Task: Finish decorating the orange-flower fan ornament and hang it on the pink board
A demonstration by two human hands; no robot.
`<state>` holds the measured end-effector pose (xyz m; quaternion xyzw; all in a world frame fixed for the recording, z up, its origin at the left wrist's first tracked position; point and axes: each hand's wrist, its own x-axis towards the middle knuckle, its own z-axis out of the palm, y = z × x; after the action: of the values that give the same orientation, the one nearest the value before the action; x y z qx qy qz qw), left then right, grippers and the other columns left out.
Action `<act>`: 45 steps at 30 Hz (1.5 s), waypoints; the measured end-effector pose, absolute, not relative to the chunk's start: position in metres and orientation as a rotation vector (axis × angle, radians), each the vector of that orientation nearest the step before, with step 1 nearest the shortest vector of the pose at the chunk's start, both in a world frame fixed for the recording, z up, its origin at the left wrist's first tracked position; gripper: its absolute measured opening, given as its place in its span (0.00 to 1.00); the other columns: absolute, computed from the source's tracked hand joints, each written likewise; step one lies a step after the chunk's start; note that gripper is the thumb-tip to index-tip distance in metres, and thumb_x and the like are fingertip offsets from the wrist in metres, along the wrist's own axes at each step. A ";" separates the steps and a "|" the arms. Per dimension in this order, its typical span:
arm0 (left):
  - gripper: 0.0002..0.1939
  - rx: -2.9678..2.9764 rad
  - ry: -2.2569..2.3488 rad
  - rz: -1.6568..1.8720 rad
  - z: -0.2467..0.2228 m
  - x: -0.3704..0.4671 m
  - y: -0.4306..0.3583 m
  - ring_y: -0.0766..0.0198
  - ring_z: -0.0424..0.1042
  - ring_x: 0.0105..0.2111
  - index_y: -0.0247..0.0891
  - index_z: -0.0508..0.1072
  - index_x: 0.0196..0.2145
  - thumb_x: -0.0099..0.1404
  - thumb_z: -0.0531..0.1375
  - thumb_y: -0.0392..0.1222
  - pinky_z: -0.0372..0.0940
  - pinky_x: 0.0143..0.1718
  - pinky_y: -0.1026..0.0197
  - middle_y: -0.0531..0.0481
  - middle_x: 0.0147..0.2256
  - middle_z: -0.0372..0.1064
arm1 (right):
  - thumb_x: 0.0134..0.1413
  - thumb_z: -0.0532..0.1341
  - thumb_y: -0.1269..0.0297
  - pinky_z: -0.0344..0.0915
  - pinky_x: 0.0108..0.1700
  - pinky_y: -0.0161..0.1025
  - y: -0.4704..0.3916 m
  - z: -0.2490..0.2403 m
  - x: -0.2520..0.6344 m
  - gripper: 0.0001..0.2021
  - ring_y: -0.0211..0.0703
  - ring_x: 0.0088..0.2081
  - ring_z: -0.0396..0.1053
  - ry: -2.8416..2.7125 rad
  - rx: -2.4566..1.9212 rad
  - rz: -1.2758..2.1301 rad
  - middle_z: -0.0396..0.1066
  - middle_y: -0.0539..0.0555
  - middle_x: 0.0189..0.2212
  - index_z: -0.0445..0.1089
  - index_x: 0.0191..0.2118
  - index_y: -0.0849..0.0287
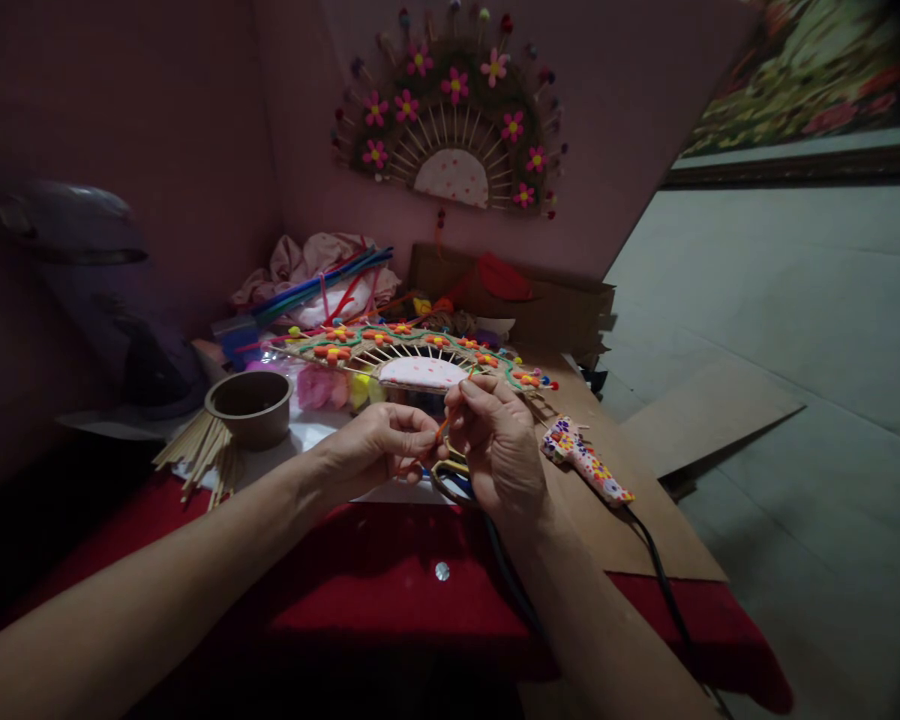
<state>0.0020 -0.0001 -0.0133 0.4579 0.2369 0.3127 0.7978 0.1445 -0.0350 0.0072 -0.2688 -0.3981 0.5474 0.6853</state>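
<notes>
Between my two hands runs a thin orange string [442, 430]. My left hand [390, 440] pinches one part of it, and my right hand [495, 435] grips it slightly higher, its fingertips curled together. Just behind the hands lies a half-round craft fan [427, 372] with orange flowers, green trim, thin sticks and a white dotted centre. Scissors [454, 482] rest below my right hand, partly hidden by it. To the right, a glue gun [589, 465] with a flowered cover sits on brown cardboard.
A brown pot [249, 410] and a bundle of wooden sticks [204, 455] stand at left. Coloured pipe cleaners [326, 285] lie behind. A black cord [656, 560] crosses the red cloth [390, 590]. A finished-looking flowered fan [454, 130] hangs on the wall.
</notes>
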 end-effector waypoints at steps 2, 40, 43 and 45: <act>0.12 0.984 0.511 0.674 -0.014 0.002 0.000 0.72 0.65 0.19 0.30 0.73 0.24 0.47 0.71 0.38 0.58 0.19 0.68 0.46 0.25 0.73 | 0.46 0.65 0.66 0.54 0.16 0.25 -0.035 0.007 0.145 0.06 0.27 0.18 0.59 -0.892 -0.599 1.222 0.71 0.46 0.23 0.68 0.27 0.59; 0.09 0.913 0.493 0.705 -0.011 0.006 -0.002 0.70 0.70 0.22 0.28 0.75 0.29 0.52 0.69 0.36 0.64 0.20 0.70 0.46 0.27 0.73 | 0.44 0.67 0.64 0.53 0.14 0.25 -0.032 0.007 0.146 0.09 0.28 0.18 0.60 -0.837 -0.603 1.207 0.70 0.45 0.23 0.66 0.28 0.59; 0.10 0.899 0.487 0.715 -0.010 0.006 -0.003 0.70 0.71 0.23 0.29 0.74 0.28 0.48 0.70 0.34 0.64 0.21 0.70 0.46 0.27 0.74 | 0.44 0.66 0.64 0.53 0.15 0.25 -0.032 0.007 0.146 0.08 0.28 0.18 0.59 -0.839 -0.598 1.195 0.70 0.46 0.23 0.66 0.29 0.59; 0.12 0.900 0.490 0.730 -0.010 0.006 -0.003 0.69 0.71 0.24 0.29 0.74 0.27 0.45 0.71 0.33 0.63 0.22 0.69 0.46 0.27 0.74 | 0.45 0.66 0.64 0.53 0.15 0.26 -0.032 0.007 0.146 0.08 0.28 0.19 0.59 -0.849 -0.593 1.188 0.70 0.46 0.24 0.67 0.29 0.59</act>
<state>0.0065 -0.0026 -0.0104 0.4208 0.2291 0.3412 0.8087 0.1461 -0.0321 0.0070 -0.2668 -0.3821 0.5344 0.7052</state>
